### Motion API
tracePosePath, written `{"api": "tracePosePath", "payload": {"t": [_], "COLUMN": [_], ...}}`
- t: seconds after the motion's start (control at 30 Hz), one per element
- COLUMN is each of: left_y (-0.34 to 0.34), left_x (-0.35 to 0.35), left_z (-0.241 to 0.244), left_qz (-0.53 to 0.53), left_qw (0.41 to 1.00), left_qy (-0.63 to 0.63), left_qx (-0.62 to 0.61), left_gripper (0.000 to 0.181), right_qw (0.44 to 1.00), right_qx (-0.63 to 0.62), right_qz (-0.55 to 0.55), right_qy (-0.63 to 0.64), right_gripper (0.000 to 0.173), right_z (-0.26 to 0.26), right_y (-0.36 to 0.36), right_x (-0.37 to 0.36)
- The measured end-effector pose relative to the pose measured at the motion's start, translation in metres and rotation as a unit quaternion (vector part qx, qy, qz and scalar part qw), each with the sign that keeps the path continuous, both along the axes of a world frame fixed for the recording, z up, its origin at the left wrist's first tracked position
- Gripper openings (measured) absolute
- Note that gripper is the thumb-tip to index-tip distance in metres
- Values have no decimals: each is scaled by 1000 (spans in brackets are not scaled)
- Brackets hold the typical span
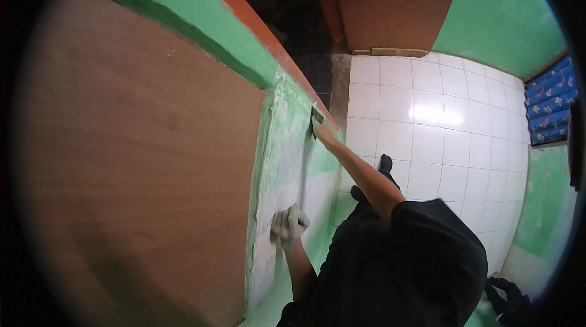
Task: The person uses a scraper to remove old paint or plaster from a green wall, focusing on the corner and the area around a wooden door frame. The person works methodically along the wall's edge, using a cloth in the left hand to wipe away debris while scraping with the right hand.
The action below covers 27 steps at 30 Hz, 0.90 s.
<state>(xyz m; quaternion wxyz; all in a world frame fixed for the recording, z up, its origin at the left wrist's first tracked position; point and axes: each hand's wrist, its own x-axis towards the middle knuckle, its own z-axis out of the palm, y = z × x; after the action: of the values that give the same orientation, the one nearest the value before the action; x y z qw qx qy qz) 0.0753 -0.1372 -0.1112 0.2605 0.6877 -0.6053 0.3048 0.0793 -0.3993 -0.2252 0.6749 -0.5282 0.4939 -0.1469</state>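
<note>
My right hand (pixel 323 131) reaches forward and grips a flat-bladed scraper (pixel 317 112), held against the wall beside the orange-brown door frame. White filler is smeared in patches over the green paint of this wall strip (pixel 293 162). Lower down, my left hand (pixel 289 223) is close to the whitened part of the wall, its fingers curled. A pale whitish layer covers that hand. Whether anything sits inside its curled fingers cannot be told. A long shadow runs down the wall between the two hands.
A brown wooden panel (pixel 151 157) fills the left side, set back behind a green edge. White floor tiles (pixel 425 139) lie to my right, under my feet. Ahead are a dark doorway (pixel 284 11) and a brown door (pixel 393 6). A blue patterned curtain (pixel 550 103) hangs far right.
</note>
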Motion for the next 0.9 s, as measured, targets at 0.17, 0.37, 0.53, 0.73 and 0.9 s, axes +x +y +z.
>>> {"api": "tracePosePath", "payload": {"t": [0.17,0.37,0.53,0.73,0.9], "left_y": [-2,-2,1,1,-1], "left_x": [-1,-2,0,0,0], "left_z": [5,1,-1,6,-2], "left_qz": [-8,-3,-7,1,8], "left_qw": [1000,1000,1000,1000,1000], "left_qy": [-13,-2,6,-16,-5], "left_qx": [5,5,6,22,5], "left_gripper": [22,22,22,29,28], "right_qw": [975,983,995,909,993], "right_qx": [-186,-174,-98,-414,-117], "right_qz": [-3,-41,24,-31,-11], "right_qy": [-125,-51,10,-30,-8], "right_gripper": [51,55,51,43,51], "right_z": [-8,-17,9,-6,-22], "right_y": [95,42,34,103,18], "right_x": [-15,3,0,-17,9]}}
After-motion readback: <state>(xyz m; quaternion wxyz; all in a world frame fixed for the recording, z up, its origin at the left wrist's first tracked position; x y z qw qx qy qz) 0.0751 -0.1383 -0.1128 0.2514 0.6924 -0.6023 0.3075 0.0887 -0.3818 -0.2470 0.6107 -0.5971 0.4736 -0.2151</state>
